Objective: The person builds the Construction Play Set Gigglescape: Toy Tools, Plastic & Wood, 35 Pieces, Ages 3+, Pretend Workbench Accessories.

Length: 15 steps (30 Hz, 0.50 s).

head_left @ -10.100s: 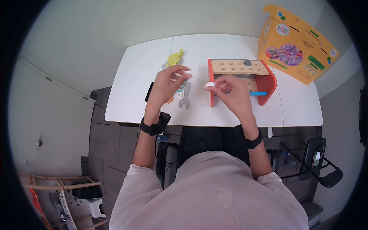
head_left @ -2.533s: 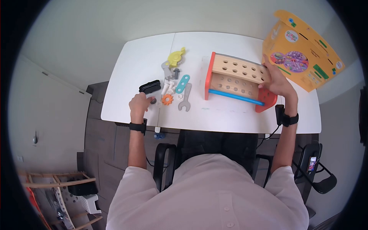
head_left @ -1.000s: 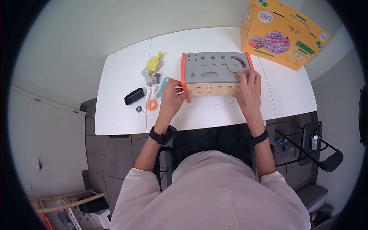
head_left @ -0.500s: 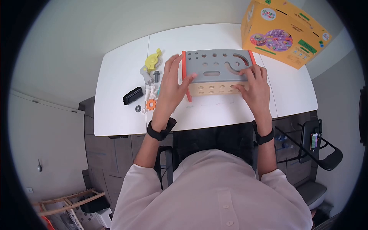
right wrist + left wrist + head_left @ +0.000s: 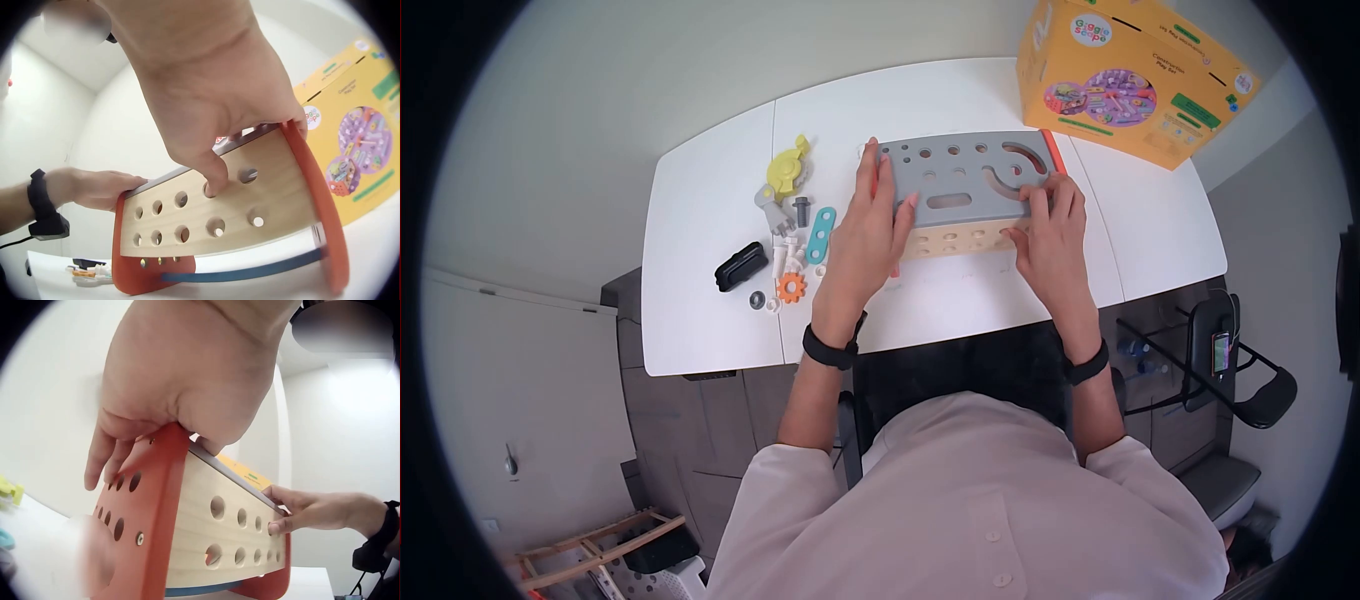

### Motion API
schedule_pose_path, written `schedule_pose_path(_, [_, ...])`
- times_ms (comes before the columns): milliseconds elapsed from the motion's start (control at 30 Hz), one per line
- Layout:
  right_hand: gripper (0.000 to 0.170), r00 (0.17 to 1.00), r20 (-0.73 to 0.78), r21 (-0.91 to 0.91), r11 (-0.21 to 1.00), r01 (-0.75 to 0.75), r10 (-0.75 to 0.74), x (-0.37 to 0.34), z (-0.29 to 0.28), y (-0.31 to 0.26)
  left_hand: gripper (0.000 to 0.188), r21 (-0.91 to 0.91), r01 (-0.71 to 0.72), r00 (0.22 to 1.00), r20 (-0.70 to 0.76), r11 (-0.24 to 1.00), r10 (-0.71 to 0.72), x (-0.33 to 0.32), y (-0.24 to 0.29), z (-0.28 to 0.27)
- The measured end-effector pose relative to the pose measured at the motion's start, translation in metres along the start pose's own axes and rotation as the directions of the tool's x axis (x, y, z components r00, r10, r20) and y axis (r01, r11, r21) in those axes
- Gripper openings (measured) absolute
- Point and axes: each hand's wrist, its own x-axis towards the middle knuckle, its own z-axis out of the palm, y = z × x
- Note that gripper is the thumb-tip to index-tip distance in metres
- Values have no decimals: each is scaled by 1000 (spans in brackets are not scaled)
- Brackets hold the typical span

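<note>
A toy workbench [image 5: 990,207] stands on the white table, its grey top panel full of holes and slots. My left hand [image 5: 855,245] grips its left end, fingers hanging down outside the red side panel [image 5: 156,556] and thumb over the grey top. At the other end my right hand [image 5: 1055,240] holds the bench, fingers bent over the top. Its thumb presses at a hole in the pale wooden front panel [image 5: 278,187]. A blue bar [image 5: 269,269] runs low between the red sides.
Left of the bench lie a yellow toy piece [image 5: 788,170], a grey bolt [image 5: 802,211], a teal strip [image 5: 820,236], an orange gear [image 5: 791,288] and several white pieces. A black case [image 5: 742,266] sits farther left. A yellow box [image 5: 1130,85] stands behind on the right.
The bench has been turned so its grey top shows. My left hand has gone from the table's left side to the bench's left end. The white piece has left my right hand.
</note>
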Motion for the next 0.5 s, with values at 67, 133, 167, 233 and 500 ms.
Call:
schedule_pose_path(67, [57, 1000, 25, -14, 1000, 16, -15, 0, -1, 1, 54, -57, 61, 998, 26, 996, -60, -2, 1, 1])
schedule_pose_path(133, [57, 999, 44, -24, 1000, -9, 10, 0, -1, 1, 55, 18, -21, 999, -36, 1000, 22, -5, -9, 9])
schedule_pose_path(167, [57, 999, 42, -21, 1000, -6, 7, -1, -1, 1, 55, 46, -47, 997, -56, 998, 50, -5, -13, 12])
schedule_pose_path(233, [56, 998, 46, -34, 999, -34, 36, -2, 0, 0, 56, 135, -135, 982, -115, 982, 151, -7, -16, 15])
schedule_pose_path(500, [57, 997, 11, -103, 992, -70, 72, -8, 9, -8, 56, 60, -112, 989, -95, 992, 117, -11, -10, 10])
